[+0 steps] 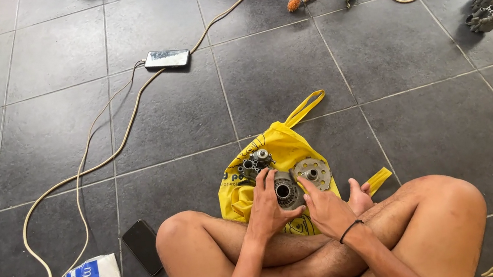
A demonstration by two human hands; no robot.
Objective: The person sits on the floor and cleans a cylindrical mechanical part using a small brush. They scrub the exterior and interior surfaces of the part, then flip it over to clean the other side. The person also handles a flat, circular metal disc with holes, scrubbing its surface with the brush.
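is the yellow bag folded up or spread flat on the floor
Spread out, though crumpled: the yellow bag lies open on the tiles with metal parts resting on it and its handle stretched out.

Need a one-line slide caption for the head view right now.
Seated cross-legged on grey floor tiles, left hand and right hand touch a round metal part on a yellow bag.

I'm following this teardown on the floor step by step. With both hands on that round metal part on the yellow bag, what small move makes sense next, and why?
Probably lift the toothed metal hub slightly clear of the yellow bag. The left hand cups its left side and the right hand touches its right edge, so it is held on both sides, while the perforated metal disc and another small metal assembly lie close beside it.
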